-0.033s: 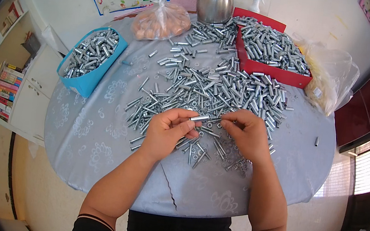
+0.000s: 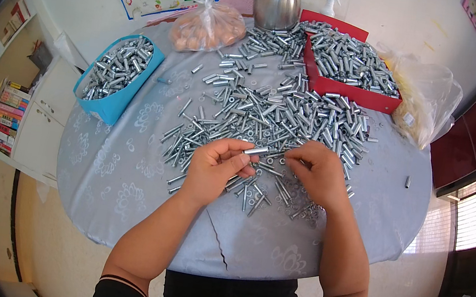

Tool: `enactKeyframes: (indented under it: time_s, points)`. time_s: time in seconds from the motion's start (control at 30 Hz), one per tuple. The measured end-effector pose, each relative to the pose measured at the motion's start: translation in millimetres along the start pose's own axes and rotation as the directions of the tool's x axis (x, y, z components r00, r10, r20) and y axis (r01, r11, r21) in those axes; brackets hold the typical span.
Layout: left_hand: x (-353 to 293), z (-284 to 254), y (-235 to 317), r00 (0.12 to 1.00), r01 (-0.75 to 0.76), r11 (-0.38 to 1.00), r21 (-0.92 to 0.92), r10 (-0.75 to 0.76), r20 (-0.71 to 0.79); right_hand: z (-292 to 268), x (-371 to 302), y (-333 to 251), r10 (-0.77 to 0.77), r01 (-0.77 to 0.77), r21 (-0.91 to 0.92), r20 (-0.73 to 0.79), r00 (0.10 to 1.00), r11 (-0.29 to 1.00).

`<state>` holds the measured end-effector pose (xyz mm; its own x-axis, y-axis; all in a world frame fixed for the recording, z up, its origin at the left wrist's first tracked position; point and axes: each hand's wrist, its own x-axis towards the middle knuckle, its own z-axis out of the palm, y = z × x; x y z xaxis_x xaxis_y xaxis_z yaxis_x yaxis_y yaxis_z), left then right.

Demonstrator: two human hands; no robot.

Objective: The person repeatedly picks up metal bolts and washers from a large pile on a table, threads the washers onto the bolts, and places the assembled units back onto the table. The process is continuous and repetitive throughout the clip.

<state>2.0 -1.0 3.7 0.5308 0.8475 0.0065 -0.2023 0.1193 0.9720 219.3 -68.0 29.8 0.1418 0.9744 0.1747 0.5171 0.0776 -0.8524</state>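
1. Where the bench [image 2: 142, 202] runs out toward its left side: one blue bin [image 2: 129, 89], heaped with silvery metal parts [image 2: 118, 68].

2. Left hand [image 2: 215, 160], above the near part of the loose pile [image 2: 248, 117]; fingers narrowed, thumb and forefinger pinching one metal sleeve.

3. Metal sleeve [image 2: 257, 151], in the left hand, between both hands and over the pile. Hazard: being smooth and round, it could slip if the pinch slackens, then be lost among its likes. Appearance: short, straight, bright silver cylinder, lying nearly level, its right end tipped slightly up and clear of the fingers.

4. Right hand [image 2: 319, 167], just beside the sleeve's free end, apart from it; fingertips drawn close together. Whether they grip a small part, cannot tell.

5. Small rings [image 2: 305, 209], scattered below the right hand. Hazard: a dragging wrist might sweep some away.

6. Red box [image 2: 354, 96], piled high. Hazard: a knock could spill its top layer.

7. Stray cylinder [image 2: 407, 182], near the right edge; a tug on the cloth might roll it off.
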Motion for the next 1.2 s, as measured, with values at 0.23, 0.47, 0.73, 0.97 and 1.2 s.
enactKeyframes:
  time_s: [0.23,0.47,0.73,0.97,1.2]
  points:
    - [-0.1,-0.6,1.8,1.0,0.004,1.0,-0.019,-0.004,-0.001,-2.6,-1.7,16.6,-0.181,0.248,-0.436,0.189,0.965,0.865]
    - [-0.6,-0.6,-2.2,1.0,0.001,1.0,0.01,-0.001,0.016,2.5,0.2,5.0,-0.023,0.018,-0.2,-0.023,0.999,0.98]
    - [-0.7,0.9,-1.7,1.0,-0.001,1.0,0.022,0.0,0.014,13.3,0.6,3.8,0.183,-0.181,0.443,0.038,0.982,0.878]
    - [-1.3,0.9,-1.5,1.0,-0.007,0.999,0.043,0.006,0.026,15.2,0.2,6.4,0.171,-0.191,0.534,0.087,0.981,0.824]
    - [-1.4,0.9,-1.7,0.999,0.006,0.999,0.033,-0.008,0.041,13.6,0.5,2.9,0.175,-0.192,0.54,0.082,0.981,0.819]
